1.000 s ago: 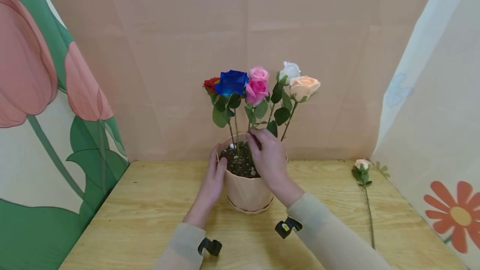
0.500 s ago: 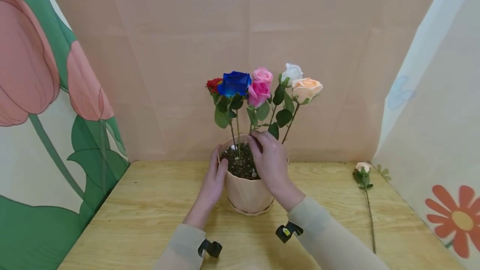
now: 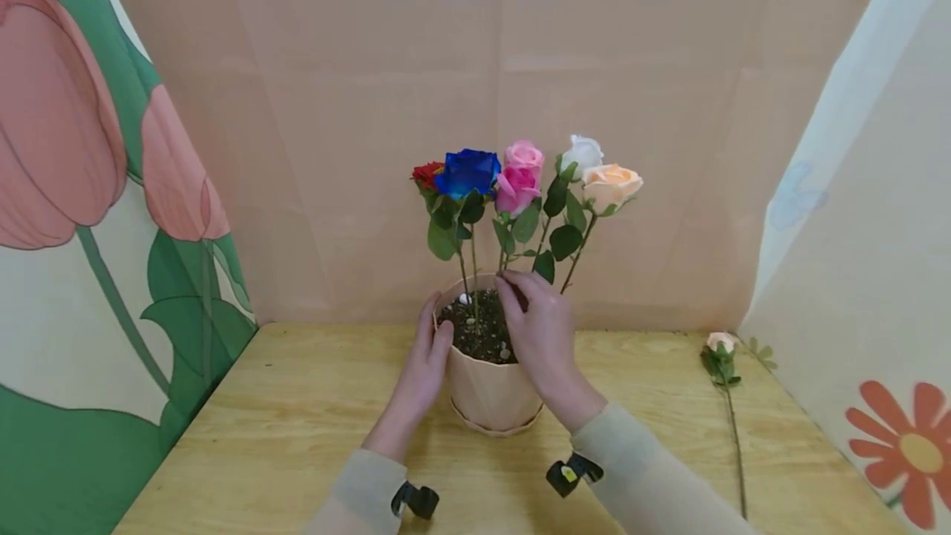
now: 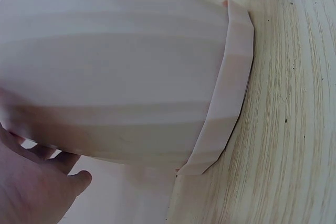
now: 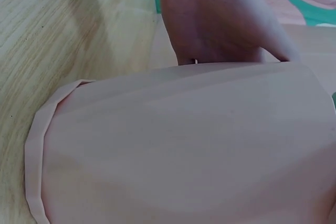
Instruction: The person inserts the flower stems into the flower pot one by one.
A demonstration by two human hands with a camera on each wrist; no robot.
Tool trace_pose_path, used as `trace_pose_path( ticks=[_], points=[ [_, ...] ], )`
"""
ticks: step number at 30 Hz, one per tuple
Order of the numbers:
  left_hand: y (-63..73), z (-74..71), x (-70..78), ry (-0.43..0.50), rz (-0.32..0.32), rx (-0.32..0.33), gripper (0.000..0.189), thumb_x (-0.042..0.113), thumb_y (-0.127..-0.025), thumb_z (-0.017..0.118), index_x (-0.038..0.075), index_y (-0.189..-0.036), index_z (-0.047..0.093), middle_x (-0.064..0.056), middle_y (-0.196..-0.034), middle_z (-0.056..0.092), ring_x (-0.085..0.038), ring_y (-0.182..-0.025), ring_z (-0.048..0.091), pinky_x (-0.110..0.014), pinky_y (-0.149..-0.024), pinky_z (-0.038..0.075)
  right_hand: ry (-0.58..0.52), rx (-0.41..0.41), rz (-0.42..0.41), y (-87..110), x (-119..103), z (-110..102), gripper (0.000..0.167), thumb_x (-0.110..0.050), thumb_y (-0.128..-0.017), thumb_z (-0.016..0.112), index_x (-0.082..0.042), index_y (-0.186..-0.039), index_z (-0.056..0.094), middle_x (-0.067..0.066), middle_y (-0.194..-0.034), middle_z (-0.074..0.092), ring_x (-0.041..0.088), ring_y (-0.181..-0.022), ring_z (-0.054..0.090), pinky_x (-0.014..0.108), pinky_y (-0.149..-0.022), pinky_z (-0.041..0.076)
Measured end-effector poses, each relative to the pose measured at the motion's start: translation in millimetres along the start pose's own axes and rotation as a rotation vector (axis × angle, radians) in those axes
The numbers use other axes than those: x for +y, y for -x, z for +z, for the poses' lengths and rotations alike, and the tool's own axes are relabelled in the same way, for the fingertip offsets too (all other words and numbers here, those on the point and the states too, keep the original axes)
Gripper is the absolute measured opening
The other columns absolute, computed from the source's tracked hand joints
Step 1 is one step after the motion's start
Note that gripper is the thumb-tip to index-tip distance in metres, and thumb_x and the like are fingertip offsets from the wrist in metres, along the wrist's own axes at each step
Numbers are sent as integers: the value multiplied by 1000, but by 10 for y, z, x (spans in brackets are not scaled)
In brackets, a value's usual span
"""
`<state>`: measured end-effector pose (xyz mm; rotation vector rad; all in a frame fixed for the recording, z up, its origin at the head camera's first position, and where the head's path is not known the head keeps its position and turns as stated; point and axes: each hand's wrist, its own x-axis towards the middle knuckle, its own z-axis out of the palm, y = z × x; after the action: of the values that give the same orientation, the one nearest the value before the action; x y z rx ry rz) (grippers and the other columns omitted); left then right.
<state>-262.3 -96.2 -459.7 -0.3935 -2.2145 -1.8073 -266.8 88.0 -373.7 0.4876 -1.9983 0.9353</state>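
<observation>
In the head view, my left hand (image 3: 421, 362) holds the left side of a pale pink flowerpot (image 3: 490, 395), thumb near the rim. The left wrist view shows its fingers (image 4: 65, 161) against the pot wall. My right hand (image 3: 542, 329) reaches over the pot's right rim and pinches a stem (image 3: 501, 258) below the pink roses (image 3: 518, 188). Dark soil (image 3: 479, 337) fills the pot. A blue rose (image 3: 468, 173) and a red flower (image 3: 427, 176) stand at the left, a white rose (image 3: 582, 155) and a peach rose (image 3: 612, 186) at the right.
The pot stands on a faceted saucer (image 4: 228, 87) on a wooden table (image 3: 297, 419). A pale rose (image 3: 721, 362) with a long stem lies at the table's right side. A plain backdrop (image 3: 357, 106) hangs behind, with flower-printed panels at both sides.
The head view has tilted slightly, so the pot, flowers and hands sit a little lower in it. Both hands keep their places on the pot and the stem.
</observation>
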Motion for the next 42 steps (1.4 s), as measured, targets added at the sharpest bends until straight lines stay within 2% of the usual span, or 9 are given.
trace_pose_path(
  ticks=[8,16,25,28,33,42],
  points=[
    [14,-5,28,-3,-32,6,63,36,-121,42,20,-178,19,-13,-182,20,-36,-166,20,-59,-132,20,-26,22,-28,58,0,-15,14,-8,-100,84,1,-112,83,14,-104,81,27,-85,78,42,-73,66],
    [17,23,10,2,-24,-3,63,35,-122,42,17,-178,19,-14,-182,21,-37,-166,19,-59,-132,19,-40,34,-21,103,19,-46,17,-11,-97,88,-1,-109,83,10,-98,80,20,-79,74,38,-67,64],
    [25,16,16,-8,-20,9,62,34,-121,43,17,-177,22,-11,-181,25,-37,-166,21,-60,-132,19,-51,25,21,182,55,-137,22,-5,-95,89,-2,-115,82,13,-106,81,21,-85,78,39,-74,66],
    [26,6,10,-2,-21,7,62,35,-122,42,18,-177,21,-11,-182,24,-38,-166,20,-61,-132,19,-33,17,23,219,56,-210,25,-6,-95,89,-4,-119,83,10,-106,81,19,-85,78,31,-75,65],
    [13,-5,-4,2,-12,5,62,37,-122,41,21,-178,20,-10,-182,22,-39,-166,19,-63,-132,18,-22,22,-23,257,55,-379,25,-4,-95,88,-6,-119,83,5,-102,80,16,-82,77,14,-74,58],
    [22,11,3,1,-9,13,61,35,-122,43,19,-177,23,-10,-181,25,-41,-164,23,-63,-131,21,59,17,-72,358,128,-744,23,0,-92,89,-6,-114,84,1,-101,80,15,-84,77,10,-80,56]
  ],
)
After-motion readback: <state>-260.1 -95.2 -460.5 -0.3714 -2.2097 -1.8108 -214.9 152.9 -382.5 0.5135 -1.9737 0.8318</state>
